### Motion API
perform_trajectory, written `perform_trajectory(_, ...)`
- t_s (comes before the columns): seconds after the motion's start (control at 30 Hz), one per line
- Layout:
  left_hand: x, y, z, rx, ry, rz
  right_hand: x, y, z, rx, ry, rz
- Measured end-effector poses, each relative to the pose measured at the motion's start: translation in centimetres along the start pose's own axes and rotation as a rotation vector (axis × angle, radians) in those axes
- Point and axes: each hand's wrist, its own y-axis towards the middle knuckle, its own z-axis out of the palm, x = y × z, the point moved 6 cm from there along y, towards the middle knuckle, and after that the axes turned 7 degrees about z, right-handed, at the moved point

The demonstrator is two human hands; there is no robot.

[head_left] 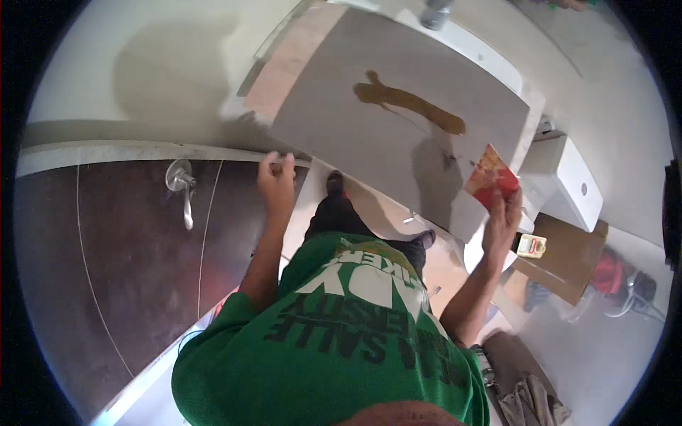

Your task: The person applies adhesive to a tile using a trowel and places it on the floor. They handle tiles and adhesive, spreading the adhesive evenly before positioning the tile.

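Observation:
A grey board lies angled in front of me, bearing a long amber-brown smear of what looks like wet liquid and a small dark mark lower right of it. My right hand grips a red, blotched square sheet above the board's right part. My left hand is raised beside the board's lower left edge, fingers slightly bent and apart, with nothing visible in them.
A metal tap stands behind the board. At left is a dark tiled wall with a lever fixture. At right are a white toilet cistern, cardboard with a small yellow-labelled container, red items and dark cloths.

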Motion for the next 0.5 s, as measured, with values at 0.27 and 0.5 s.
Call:
perform_trajectory(0.27,4.4,9.8,3.8,0.282,-0.293,-0.330,3.2,5.0,5.5,-0.167,-0.724,-0.081)
perform_trajectory(0.5,4.4,10.2,6.8,0.353,-0.335,-0.377,-0.9,12.2,2.9,-0.311,-1.152,0.096)
